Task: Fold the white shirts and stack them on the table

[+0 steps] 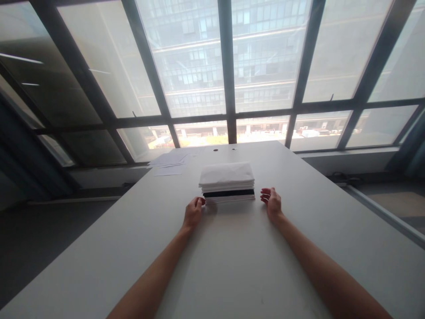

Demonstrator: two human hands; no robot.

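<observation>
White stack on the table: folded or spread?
Folded, it appears: the white stack is a compact block, with layered edges showing at its front.

One worktop carries one white stack with one black layer, plus several sheets too overlapped to count. Two grips and two curtains show.

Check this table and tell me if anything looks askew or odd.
The loose papers toward the far left of the table lie fanned unevenly, unlike the tidier white stack. One black layer low in that stack also stands out. No spill is visible.
</observation>
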